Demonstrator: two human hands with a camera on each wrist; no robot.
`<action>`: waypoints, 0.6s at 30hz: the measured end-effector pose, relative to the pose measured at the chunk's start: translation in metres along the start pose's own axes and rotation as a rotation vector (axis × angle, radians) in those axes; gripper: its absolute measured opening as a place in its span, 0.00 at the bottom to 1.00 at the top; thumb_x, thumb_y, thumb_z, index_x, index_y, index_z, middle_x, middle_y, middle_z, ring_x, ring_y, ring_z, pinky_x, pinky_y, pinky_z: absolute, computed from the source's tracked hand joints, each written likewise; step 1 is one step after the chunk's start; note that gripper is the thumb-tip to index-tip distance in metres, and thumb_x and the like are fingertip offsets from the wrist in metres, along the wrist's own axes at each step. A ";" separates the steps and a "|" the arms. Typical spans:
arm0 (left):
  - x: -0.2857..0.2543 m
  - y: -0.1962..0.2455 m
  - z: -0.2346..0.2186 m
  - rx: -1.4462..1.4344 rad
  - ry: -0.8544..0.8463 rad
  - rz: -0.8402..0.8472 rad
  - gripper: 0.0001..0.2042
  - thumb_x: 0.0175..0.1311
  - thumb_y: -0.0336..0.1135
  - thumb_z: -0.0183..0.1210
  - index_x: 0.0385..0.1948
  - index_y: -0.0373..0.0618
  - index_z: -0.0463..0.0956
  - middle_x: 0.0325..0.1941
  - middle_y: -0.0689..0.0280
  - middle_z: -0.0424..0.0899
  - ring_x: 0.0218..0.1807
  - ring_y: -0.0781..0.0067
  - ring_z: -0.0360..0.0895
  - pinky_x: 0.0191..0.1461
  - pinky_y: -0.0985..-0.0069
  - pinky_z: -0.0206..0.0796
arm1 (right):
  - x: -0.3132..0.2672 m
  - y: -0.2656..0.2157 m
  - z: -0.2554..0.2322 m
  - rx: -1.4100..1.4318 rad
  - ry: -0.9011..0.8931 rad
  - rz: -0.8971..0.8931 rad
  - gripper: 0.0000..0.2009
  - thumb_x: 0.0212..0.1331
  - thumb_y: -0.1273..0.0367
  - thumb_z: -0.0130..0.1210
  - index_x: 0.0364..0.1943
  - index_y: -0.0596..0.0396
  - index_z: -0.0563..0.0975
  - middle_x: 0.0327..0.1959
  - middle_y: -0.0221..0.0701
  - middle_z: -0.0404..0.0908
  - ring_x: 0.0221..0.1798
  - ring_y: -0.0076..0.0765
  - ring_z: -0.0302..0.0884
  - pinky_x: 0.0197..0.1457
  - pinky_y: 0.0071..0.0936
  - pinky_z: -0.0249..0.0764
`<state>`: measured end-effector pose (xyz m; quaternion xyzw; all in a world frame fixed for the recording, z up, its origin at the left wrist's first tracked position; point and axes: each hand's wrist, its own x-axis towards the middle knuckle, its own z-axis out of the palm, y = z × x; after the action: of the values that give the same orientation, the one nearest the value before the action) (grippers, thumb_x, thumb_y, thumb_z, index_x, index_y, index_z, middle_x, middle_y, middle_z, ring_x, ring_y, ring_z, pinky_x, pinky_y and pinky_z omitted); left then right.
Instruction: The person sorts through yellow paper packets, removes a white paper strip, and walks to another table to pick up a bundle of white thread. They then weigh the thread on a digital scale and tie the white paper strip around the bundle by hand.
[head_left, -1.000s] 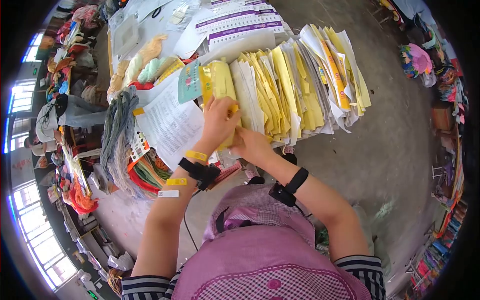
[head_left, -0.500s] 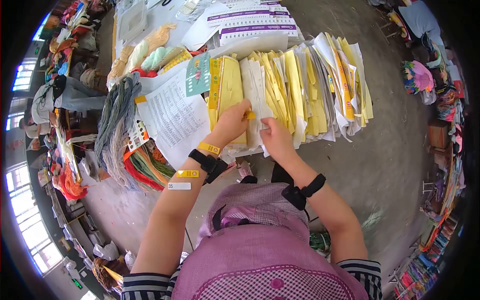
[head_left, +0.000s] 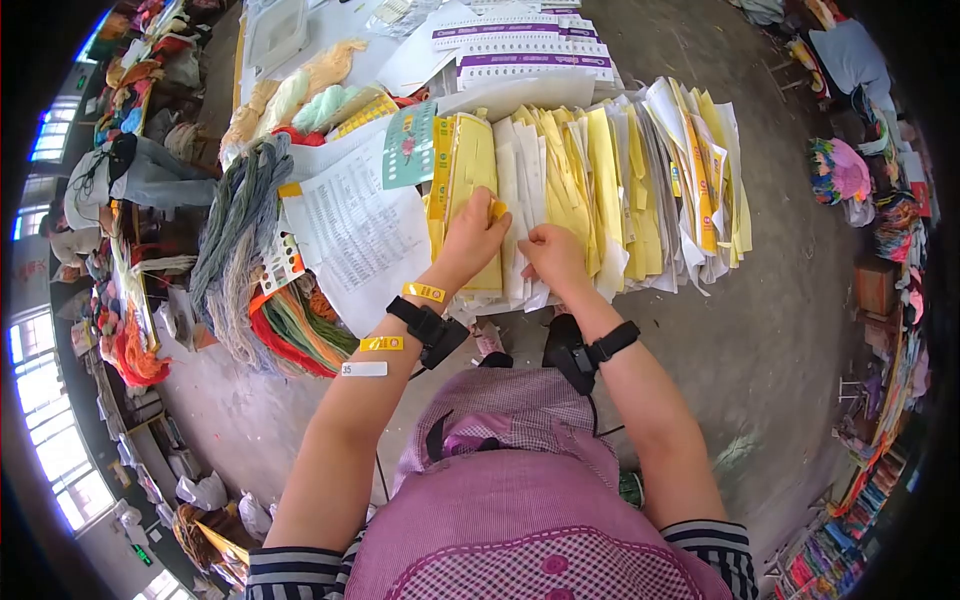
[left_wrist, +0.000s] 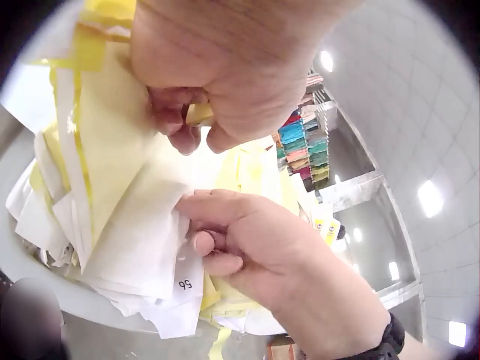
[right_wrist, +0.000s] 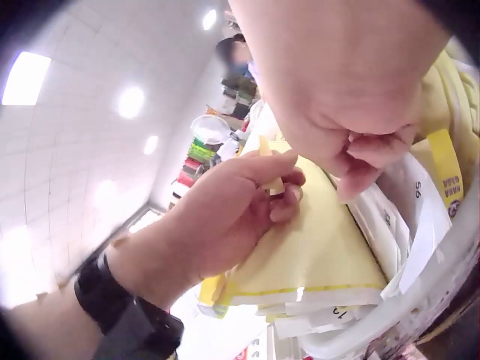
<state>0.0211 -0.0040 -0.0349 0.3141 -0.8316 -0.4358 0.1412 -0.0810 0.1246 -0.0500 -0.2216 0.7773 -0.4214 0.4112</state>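
Yellow tab pinched in left hand grip, above paper stack.

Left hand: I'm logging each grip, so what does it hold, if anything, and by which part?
The left hand pinches a small yellow slip between thumb and fingertips, by its lower end, over the yellow packet in the row.
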 end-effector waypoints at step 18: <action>0.001 -0.008 0.006 0.227 -0.073 -0.030 0.19 0.56 0.36 0.66 0.42 0.42 0.66 0.31 0.48 0.80 0.38 0.40 0.79 0.40 0.54 0.70 | -0.006 0.014 -0.009 0.245 -0.120 0.063 0.08 0.61 0.71 0.58 0.37 0.65 0.78 0.26 0.31 0.81 0.20 0.29 0.80 0.24 0.24 0.73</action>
<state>0.0197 -0.0041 -0.0447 0.3244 -0.8753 -0.3523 0.0677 -0.0845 0.1409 -0.0562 -0.1699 0.7008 -0.4860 0.4938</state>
